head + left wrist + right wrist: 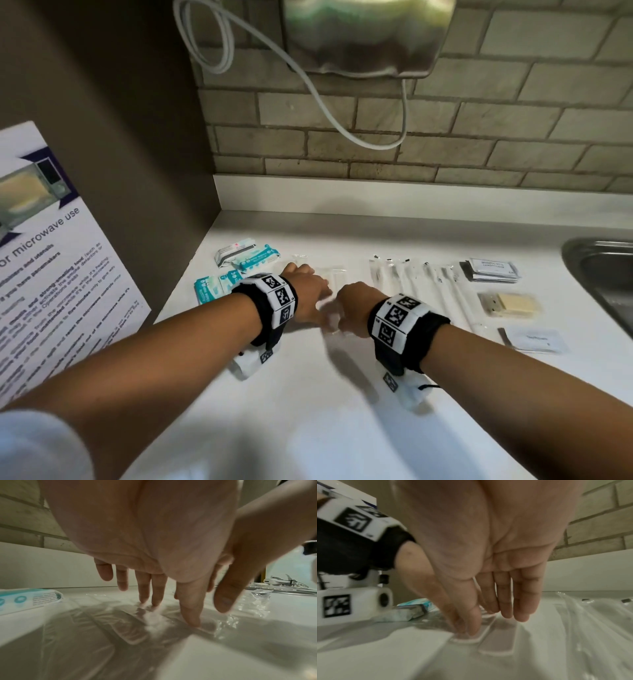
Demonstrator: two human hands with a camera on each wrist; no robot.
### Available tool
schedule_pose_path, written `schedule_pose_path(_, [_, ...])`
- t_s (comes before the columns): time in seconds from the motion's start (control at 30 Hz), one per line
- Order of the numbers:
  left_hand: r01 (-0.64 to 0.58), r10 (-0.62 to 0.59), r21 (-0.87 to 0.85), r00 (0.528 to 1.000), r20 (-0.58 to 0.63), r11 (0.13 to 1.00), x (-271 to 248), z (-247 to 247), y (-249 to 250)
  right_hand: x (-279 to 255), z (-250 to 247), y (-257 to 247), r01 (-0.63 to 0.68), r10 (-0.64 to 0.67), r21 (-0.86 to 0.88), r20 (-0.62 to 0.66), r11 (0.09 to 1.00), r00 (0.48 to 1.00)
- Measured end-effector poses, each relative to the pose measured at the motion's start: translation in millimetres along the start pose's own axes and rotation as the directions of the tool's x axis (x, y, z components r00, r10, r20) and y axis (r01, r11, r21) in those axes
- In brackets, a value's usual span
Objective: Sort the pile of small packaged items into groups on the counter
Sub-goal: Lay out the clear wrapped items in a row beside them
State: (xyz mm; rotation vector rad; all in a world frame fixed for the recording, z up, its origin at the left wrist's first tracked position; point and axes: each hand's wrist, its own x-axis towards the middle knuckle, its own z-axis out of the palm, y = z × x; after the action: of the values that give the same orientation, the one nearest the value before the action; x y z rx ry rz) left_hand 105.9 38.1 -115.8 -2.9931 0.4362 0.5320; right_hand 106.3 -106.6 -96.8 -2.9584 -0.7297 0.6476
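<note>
A laminated microwave notice (51, 274) leans at far left, beside a white table (325, 411) where small packaged items are being sorted into groups. Teal-and-white wipe packets (246, 257) lie nearest the corner. At centre, a person's left hand (305, 291) and right hand (356, 308) meet over clear plastic sleeves (330, 277) holding flat white pieces; the contents cannot be identified. Both hands stay spread, fingers nearly straight, fingertips (192, 620) pressing the film flat to the table rather than closing around it. The sleeves' long axis runs away from the person toward the tiled wall (445, 144). They look light, thin and slippery, with crinkly film likely to slide; pinching a short end or sliding them under flat fingers seems the safest hold. To the right, wrapped slender white sticks (411, 277) lie parallel, pointing the same way, then a stack of dark-edged sachets (489, 270), a yellowish packet (510, 305) and a white sachet (534, 339). A steel sink (603, 274) closes the frame.
</note>
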Motion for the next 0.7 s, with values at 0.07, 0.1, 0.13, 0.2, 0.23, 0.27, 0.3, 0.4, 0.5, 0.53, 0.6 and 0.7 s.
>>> schedule_pose_path(0.07, [0.018, -0.018, 0.034, 1.000, 0.006, 0.999, 2.1, -5.1, 3.4, -4.6, 9.8, -0.7, 0.032, -0.032, -0.016, 0.022, 0.999, 0.999])
schedule_pose_path(0.1, [0.016, -0.016, 0.040, 1.000, -0.005, 0.999, 1.5, -6.6, 4.9, -6.3, 14.6, -0.9, 0.041, -0.041, -0.013, 0.016, 0.999, 0.999])
schedule_pose_path(0.13, [0.012, -0.010, 0.035, 0.999, -0.032, 0.999, -0.5, -8.2, 6.3, -8.1, 17.5, -1.1, 0.044, -0.044, -0.012, -0.002, 0.999, 0.999])
schedule_pose_path(0.2, [-0.002, 0.003, 0.007, 0.995, -0.104, 1.000, -8.9, -7.8, 9.9, -13.4, 22.0, -2.6, 0.033, -0.034, -0.023, -0.021, 0.999, 0.999])
schedule_pose_path(0.23, [-0.006, 0.004, -0.009, 0.992, -0.128, 1.000, -12.8, -6.1, 11.6, -15.2, 23.2, -2.1, 0.032, -0.033, -0.025, -0.023, 0.999, 0.999])
schedule_pose_path(0.27, [-0.007, 0.004, -0.021, 0.991, -0.137, 1.000, -17.8, -4.1, 14.6, -17.7, 24.8, -1.9, 0.031, -0.032, -0.021, -0.024, 0.999, 0.999])
schedule_pose_path(0.3, [-0.010, 0.007, -0.020, 0.991, -0.136, 1.000, -22.1, -2.4, 16.7, -19.4, 24.9, -1.5, 0.038, -0.038, -0.012, -0.021, 0.999, 0.999])
schedule_pose_path(0.4, [-0.043, 0.045, 0.021, 0.995, -0.093, 0.999, -33.4, 4.6, 22.5, -24.9, 27.2, -3.1, 0.070, -0.070, 0.007, -0.004, 0.998, 0.998])
schedule_pose_path(0.5, [-0.070, 0.073, 0.065, 0.996, -0.050, 0.995, -40.7, 13.6, 27.1, -28.7, 33.7, -6.6, 0.059, -0.060, 0.025, 0.029, 0.998, 0.998])
schedule_pose_path(0.53, [-0.070, 0.074, 0.080, 0.996, -0.050, 0.994, -42.6, 13.8, 28.6, -30.4, 34.9, -6.8, 0.051, -0.052, 0.034, 0.040, 0.998, 0.998])
schedule_pose_path(0.6, [-0.071, 0.077, 0.108, 0.996, -0.051, 0.992, -45.2, 14.1, 31.7, -33.4, 36.8, -5.7, 0.033, -0.035, 0.055, 0.042, 0.998, 0.998])
schedule_pose_path(0.7, [-0.082, 0.087, 0.122, 0.995, -0.044, 0.989, -48.3, 15.8, 38.1, -39.2, 37.7, -1.1, 0.010, -0.012, 0.058, 0.033, 0.998, 0.999])
